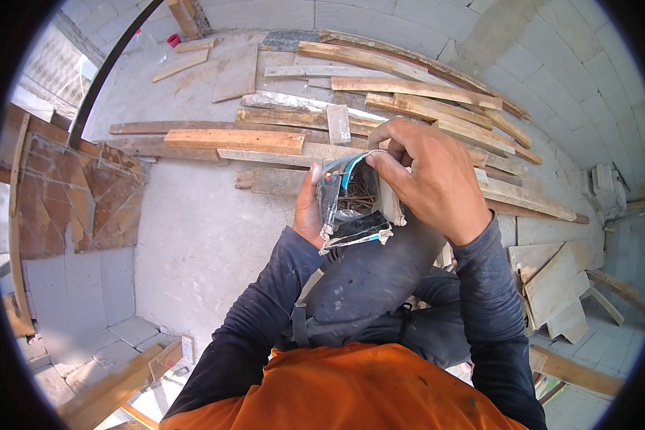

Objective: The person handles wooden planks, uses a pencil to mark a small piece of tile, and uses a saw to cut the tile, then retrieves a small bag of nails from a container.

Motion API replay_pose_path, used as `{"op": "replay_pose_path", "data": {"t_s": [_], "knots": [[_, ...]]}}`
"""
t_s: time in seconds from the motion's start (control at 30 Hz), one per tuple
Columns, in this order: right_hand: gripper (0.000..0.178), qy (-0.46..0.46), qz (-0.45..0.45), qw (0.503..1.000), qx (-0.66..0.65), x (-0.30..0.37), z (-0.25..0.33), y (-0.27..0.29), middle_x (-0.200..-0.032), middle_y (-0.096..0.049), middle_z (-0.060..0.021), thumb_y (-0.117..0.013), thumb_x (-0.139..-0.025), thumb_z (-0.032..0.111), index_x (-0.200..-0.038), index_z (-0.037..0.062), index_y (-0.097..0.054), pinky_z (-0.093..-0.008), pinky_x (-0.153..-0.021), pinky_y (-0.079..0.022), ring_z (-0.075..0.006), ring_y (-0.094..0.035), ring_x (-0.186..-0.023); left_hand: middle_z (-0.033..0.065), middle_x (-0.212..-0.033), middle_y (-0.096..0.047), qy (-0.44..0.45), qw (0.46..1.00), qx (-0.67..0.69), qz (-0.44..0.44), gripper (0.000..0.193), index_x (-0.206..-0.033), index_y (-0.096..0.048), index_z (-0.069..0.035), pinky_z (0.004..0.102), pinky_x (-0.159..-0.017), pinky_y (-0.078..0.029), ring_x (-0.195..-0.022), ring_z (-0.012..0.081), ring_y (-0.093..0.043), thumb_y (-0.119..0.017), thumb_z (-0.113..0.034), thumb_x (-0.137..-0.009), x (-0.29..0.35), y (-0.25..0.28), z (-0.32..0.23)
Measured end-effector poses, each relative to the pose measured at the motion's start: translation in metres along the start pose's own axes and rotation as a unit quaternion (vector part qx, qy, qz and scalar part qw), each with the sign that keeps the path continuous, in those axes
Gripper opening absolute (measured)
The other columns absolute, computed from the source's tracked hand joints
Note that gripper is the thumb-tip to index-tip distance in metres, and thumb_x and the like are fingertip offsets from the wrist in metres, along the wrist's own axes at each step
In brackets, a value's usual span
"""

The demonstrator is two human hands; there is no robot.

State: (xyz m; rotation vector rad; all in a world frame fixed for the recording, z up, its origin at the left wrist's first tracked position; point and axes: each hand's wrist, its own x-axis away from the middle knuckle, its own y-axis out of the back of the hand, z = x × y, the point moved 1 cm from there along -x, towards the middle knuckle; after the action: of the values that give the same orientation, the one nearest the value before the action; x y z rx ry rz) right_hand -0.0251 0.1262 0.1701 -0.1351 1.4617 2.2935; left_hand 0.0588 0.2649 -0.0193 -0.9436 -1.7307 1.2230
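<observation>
Above my thigh I hold a small worn carton (359,228), open at the top, with torn, crumpled edges and patches of blue and black. Inside lie many thin brown pieces that look like nails (360,195). My left hand (308,209) is closed round the carton's left side, its thumb at the upper edge. From the right, my right hand (428,175) pinches the far rim between thumb and bent fingers. Whether a nail sits in that pinch is hidden.
Beyond the carton, several timber boards and battens (236,140) lie across the concrete floor (186,236). A block wall (380,21) stands behind them. Flat panels (555,290) lean at the right, and a brown patterned board (79,193) is at the left.
</observation>
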Motion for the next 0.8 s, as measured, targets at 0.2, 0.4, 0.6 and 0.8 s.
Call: {"op": "replay_pose_path", "data": {"t_s": [0.2, 0.4, 0.6, 0.8], "knots": [[0.019, 0.119, 0.088, 0.983, 0.110, 0.010, 0.013, -0.003, -0.084, -0.065, -0.0126, -0.080, -0.080, 0.023, -0.090, 0.0075, -0.074, -0.0455, -0.078, -0.049, -0.0334, -0.064, -0.085, 0.0139, -0.130, -0.070, -0.022, 0.998, 0.054, -0.001, 0.065, -0.138, -0.060, -0.005, 0.0444, -0.103, -0.055, -0.115, 0.0268, -0.069, -0.050, -0.060, -0.105, -0.008, -0.011, 0.005], [0.014, 0.032, 0.310, 0.931, 0.191, 0.008, 0.001, -0.035, -0.077, -0.071, -0.0131, -0.069, -0.084, 0.018, -0.081, 0.0064, -0.076, -0.0466, -0.079, -0.049, -0.0335, -0.069, -0.085, 0.0088, -0.120, -0.073, -0.052, 0.997, 0.032, -0.050, 0.058, -0.130, -0.064, -0.007, 0.0414, -0.098, -0.056, -0.108, 0.0229, -0.070, -0.052, -0.058, -0.105, -0.013, -0.004, 0.011], [0.012, 0.123, 0.218, 0.964, 0.094, 0.018, -0.007, -0.048, -0.088, -0.068, -0.0099, -0.068, -0.085, 0.016, -0.091, 0.0064, -0.072, -0.0472, -0.075, -0.048, -0.0303, -0.068, -0.088, 0.0089, -0.119, -0.073, -0.064, 0.996, 0.035, -0.044, 0.052, -0.129, -0.064, -0.006, 0.0392, -0.097, -0.056, -0.107, 0.0216, -0.070, -0.054, -0.052, -0.106, -0.012, 0.003, 0.002], [0.014, 0.168, 0.189, 0.958, 0.134, 0.031, 0.009, -0.048, -0.094, -0.063, -0.0076, -0.069, -0.086, 0.014, -0.098, 0.0073, -0.063, -0.0435, -0.069, -0.054, -0.0278, -0.068, -0.086, 0.0108, -0.117, -0.074, -0.064, 0.995, 0.020, -0.069, 0.046, -0.127, -0.064, -0.006, 0.0382, -0.095, -0.057, -0.104, 0.0223, -0.072, -0.060, -0.044, -0.102, -0.017, 0.031, 0.002]]}}
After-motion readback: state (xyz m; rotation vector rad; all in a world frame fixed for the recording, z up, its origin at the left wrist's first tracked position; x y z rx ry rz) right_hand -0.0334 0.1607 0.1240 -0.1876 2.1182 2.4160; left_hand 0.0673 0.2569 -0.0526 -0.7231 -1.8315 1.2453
